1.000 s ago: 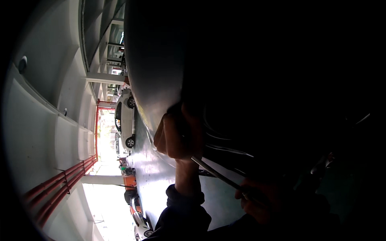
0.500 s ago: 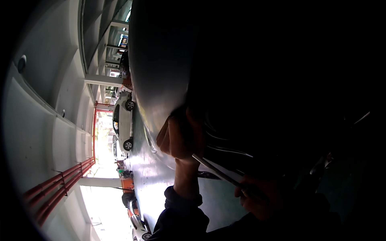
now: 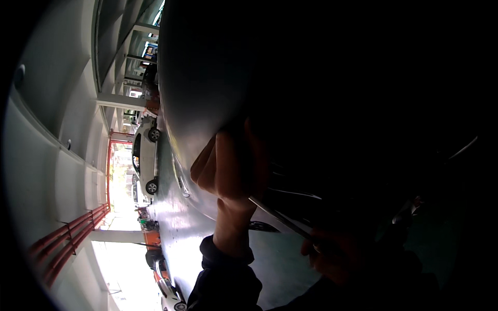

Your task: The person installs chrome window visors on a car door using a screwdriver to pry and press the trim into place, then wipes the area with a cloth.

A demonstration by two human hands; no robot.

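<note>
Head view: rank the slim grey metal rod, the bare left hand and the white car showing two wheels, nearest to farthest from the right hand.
1. Slim grey metal rod: gripped in the right hand.
2. Bare left hand: up and left, near the rod's tip.
3. White car: far background, left.

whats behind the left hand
A dark curved panel shows beyond the left hand; whatever the hand itself covers cannot be seen, and deep shadow hides most to its right.
</note>
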